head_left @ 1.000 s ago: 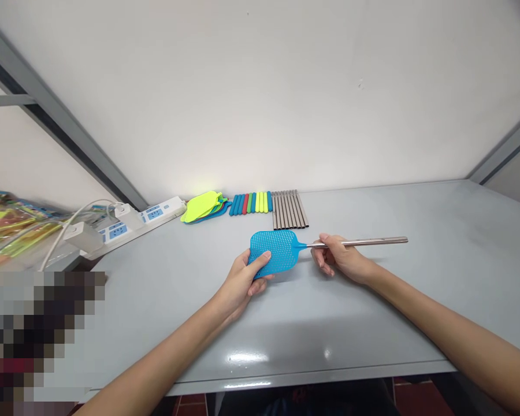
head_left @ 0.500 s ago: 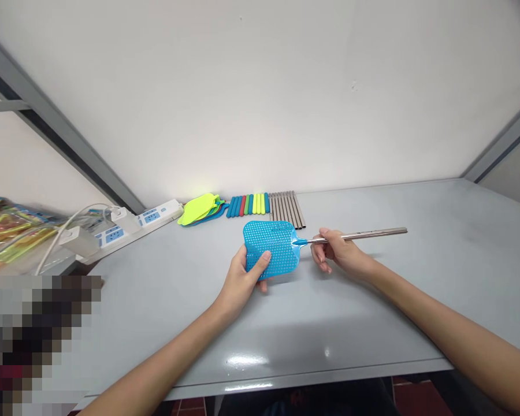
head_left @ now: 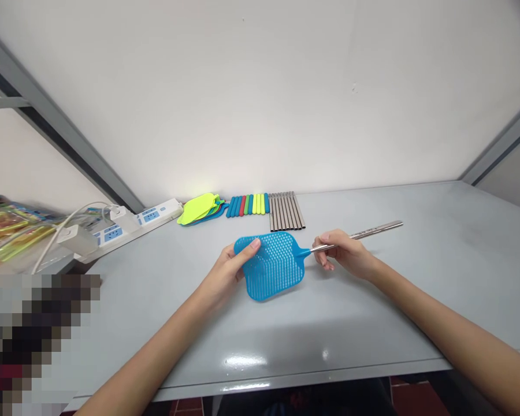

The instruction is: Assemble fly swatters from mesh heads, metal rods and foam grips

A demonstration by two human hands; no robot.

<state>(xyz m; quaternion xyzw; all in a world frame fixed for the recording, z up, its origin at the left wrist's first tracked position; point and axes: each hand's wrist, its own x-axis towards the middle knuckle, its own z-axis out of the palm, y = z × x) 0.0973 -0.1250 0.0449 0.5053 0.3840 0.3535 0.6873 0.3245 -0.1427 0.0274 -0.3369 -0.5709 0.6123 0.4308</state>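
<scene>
I hold a fly swatter just above the grey table (head_left: 437, 271). Its blue perforated head (head_left: 274, 267) faces me, tilted up. My left hand (head_left: 229, 270) pinches the head's upper left corner, thumb on top. The swatter's metal rod (head_left: 372, 230) runs out to the right. My right hand (head_left: 344, 253) is closed around the rod close to the blue neck.
Against the back wall lie a stack of yellow-green and blue swatter heads (head_left: 200, 208), a row of coloured handle grips (head_left: 248, 204) and a row of metal rods (head_left: 285, 210). A white power strip (head_left: 125, 224) with plugs and cables lies at the left, beside colourful packets (head_left: 8, 228).
The blue head has turned from nearly flat to facing me and dropped lower. My left hand moved from its lower edge to its upper left corner. The rod's far end rose slightly.
</scene>
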